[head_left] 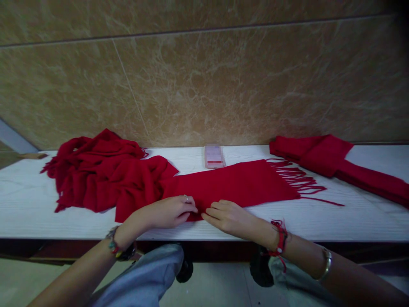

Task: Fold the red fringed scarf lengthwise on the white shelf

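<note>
A red scarf [243, 183] lies across the white tabletop, its fringed end spread out to the right and its left part running into bunched folds. At the scarf's near edge, my left hand [175, 211] has its fingers curled and closed on the cloth. Just right of it, my right hand [225, 216] also pinches the near edge, thumb and fingers together. The two sets of fingertips almost meet. Exactly how much cloth is between them is hidden by the fingers.
A crumpled heap of red scarves [99, 170] sits at the left. Against the wall stands a small blurred phone-like object [214, 156]. A folded red scarf [313, 155] stretches off to the right. The tiled wall [223, 85] borders the white table [319, 221] at the back.
</note>
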Demonstrator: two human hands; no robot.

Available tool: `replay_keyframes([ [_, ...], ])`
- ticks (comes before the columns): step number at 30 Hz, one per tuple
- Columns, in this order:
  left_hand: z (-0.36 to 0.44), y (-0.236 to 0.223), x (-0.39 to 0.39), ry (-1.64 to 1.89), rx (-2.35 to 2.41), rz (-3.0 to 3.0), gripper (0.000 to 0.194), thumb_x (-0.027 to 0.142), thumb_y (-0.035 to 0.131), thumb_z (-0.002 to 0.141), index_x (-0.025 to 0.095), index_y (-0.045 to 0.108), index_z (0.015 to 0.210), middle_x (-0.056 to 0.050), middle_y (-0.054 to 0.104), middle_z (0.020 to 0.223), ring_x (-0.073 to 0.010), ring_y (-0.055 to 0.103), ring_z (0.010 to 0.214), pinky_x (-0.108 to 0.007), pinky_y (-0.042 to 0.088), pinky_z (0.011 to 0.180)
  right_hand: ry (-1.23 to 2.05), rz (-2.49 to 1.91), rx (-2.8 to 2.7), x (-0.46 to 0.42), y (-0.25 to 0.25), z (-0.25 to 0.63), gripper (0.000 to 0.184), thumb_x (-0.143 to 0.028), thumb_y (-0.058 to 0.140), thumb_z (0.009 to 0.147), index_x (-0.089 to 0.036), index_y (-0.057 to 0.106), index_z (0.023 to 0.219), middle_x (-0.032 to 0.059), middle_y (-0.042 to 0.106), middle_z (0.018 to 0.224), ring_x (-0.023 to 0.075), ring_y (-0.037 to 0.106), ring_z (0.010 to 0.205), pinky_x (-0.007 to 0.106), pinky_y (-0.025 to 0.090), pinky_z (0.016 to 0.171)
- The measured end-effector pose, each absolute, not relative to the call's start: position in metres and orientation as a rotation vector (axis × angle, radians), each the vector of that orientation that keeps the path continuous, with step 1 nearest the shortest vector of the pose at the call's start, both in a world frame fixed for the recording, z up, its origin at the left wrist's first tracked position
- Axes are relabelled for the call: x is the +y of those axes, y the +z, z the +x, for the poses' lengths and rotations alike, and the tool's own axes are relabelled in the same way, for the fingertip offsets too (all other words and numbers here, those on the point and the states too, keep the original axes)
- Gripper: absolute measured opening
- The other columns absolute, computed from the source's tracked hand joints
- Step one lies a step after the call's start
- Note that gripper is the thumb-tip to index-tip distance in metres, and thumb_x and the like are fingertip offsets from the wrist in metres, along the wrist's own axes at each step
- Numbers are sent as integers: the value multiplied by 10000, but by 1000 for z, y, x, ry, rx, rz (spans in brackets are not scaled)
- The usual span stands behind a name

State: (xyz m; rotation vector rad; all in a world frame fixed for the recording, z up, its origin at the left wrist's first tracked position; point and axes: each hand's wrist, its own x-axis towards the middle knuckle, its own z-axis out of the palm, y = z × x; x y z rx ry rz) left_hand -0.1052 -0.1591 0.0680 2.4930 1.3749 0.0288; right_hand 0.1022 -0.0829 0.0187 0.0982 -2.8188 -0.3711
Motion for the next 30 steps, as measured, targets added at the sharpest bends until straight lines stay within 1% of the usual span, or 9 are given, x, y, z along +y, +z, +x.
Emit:
replay_keyframes([
  [3,-96,63,-155,-36,1448,2509,323,82,405,820,151,612,1058,-59,612,1019,-141,555,923,-239,418,880,-369,93,-2807,-83,17,102,198,-105,419,883,-99,565,1016,69,632,875,176,525,788,297,411,680],
  [7,-89,50,-164,-137,1731,2472,432,-1,383,774,155,574,1129,-74,596,1086,-159,531,1014,-257,396,925,-374,97,-2780,-83,15,103,192,-95,418,881,-93,575,991,75,640,893,180,534,805,297,417,679],
  [10,-83,43,-169,-191,1922,2416,465,-28,345,765,84,529,1177,-158,557,1138,-216,515,1058,-337,395,937,-373,81,-2776,-84,15,103,186,-94,420,878,-95,581,973,79,641,885,180,538,791,297,417,663],
  [13,-77,41,-169,-283,2123,2331,502,-41,322,756,52,473,1225,-214,516,1163,-249,534,1026,-381,439,876,-372,71,-2780,-85,14,102,184,-90,423,875,-99,580,970,81,639,876,179,538,783,300,418,669],
  [15,-75,42,-168,-318,2134,2328,509,-28,338,758,93,471,1235,-188,514,1158,-237,534,1016,-368,451,858,-376,62,-2788,-85,15,102,179,-91,426,874,-103,582,962,80,638,874,178,537,783,299,419,672],
  [18,-77,42,-164,-233,1910,2426,498,9,366,773,187,492,1221,-114,516,1149,-202,508,1025,-343,425,894,-373,43,-2793,-86,16,103,170,-97,437,871,-100,584,956,81,639,882,182,537,795,299,423,676],
  [20,-82,42,-160,-193,1871,2422,525,7,357,772,222,477,1235,-97,497,1177,-204,488,1045,-358,415,904,-372,38,-2799,-87,16,103,169,-94,440,869,-93,581,962,86,639,891,186,538,802,304,425,681],
  [25,-91,45,-157,-263,2254,2179,621,-38,336,716,179,407,1294,-169,419,1261,-283,457,1078,-432,450,814,-375,43,-2802,-87,16,103,168,-90,436,872,-97,573,969,97,637,903,187,539,806,309,425,666],
  [30,-88,42,-158,-195,1973,2324,565,-11,341,746,191,447,1263,-123,452,1227,-239,450,1090,-405,391,917,-373,33,-2810,-86,16,102,171,-100,433,875,-99,575,970,85,640,890,187,540,798,308,430,670],
])
